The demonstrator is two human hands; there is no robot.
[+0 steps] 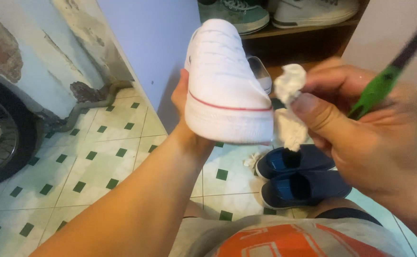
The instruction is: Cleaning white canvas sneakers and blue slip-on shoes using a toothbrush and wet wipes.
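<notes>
White sneaker (225,83) held aloft above tiled floor (99,162), heel end toward camera, red stripe along sole. Left hand (182,100) wrapped around far side, fingers clenched on sneaker. Right hand (361,128) closed; crumpled white wad (289,107) pinched at thumb, touching heel; green-and-black handled tool (384,83) also gripped. Sneaker judged light, canvas upper soft, rubber sole stiff; firmest hold judged at midsole. Dark blue shoes (299,178) lie below on floor.
</notes>
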